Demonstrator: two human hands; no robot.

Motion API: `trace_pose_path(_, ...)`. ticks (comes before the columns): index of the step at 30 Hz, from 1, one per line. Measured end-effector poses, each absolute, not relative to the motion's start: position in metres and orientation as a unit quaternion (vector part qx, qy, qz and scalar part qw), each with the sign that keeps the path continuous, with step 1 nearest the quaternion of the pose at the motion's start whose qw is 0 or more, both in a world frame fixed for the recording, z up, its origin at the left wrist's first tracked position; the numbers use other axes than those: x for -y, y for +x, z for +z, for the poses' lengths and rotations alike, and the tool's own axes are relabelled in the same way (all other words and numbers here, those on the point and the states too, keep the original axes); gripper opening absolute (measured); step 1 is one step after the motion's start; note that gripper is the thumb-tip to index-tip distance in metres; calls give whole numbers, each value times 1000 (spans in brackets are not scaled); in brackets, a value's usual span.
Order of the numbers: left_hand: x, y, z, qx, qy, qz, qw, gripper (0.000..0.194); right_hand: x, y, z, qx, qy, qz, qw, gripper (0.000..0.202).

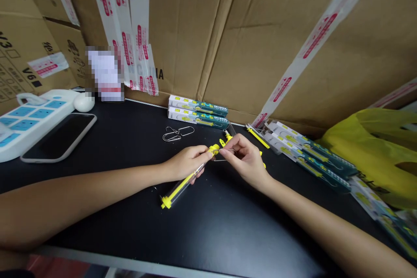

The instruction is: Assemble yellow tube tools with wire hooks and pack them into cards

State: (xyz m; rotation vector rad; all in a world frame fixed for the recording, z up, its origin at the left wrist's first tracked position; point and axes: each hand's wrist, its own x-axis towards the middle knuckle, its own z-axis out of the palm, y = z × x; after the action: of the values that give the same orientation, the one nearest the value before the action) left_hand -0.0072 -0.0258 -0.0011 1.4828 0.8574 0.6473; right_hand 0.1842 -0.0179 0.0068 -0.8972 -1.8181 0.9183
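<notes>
A clear tube with yellow end pieces and a yellow rod [179, 189] slants across the middle, its lower end near the black table [208, 234]. Wrapped round its upper part, my left hand [189, 163] has the thumb by the yellow cap [214, 149]. Thumb and forefinger of my right hand [243, 156] pinch a thin metal wire [220, 160] at that cap. More yellow parts [227, 137] lie just behind my right hand, partly hidden by it. Several bent wire hooks [176, 134] rest on the table beyond my left hand.
Two small boxes [198, 117] are stacked at the back against cardboard [182, 30]. More boxes [309, 156] and a yellow bag [374, 147] are at the right. A yellow piece [258, 137] lies near them. A power strip [39, 115] and phone [60, 138] are at left.
</notes>
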Motion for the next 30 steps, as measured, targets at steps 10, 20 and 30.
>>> trace_pose_path(10,23,-8,-3,-380,689,231,573,32,22,183,6,770,-400,275,413,20)
trace_pose_path(20,24,-8,2,-374,674,213,601,35,22,185,14,850,-359,158,351,19)
trace_pose_path(30,23,-6,-3,-351,659,248,617,36,30,183,22,897,-308,163,273,14)
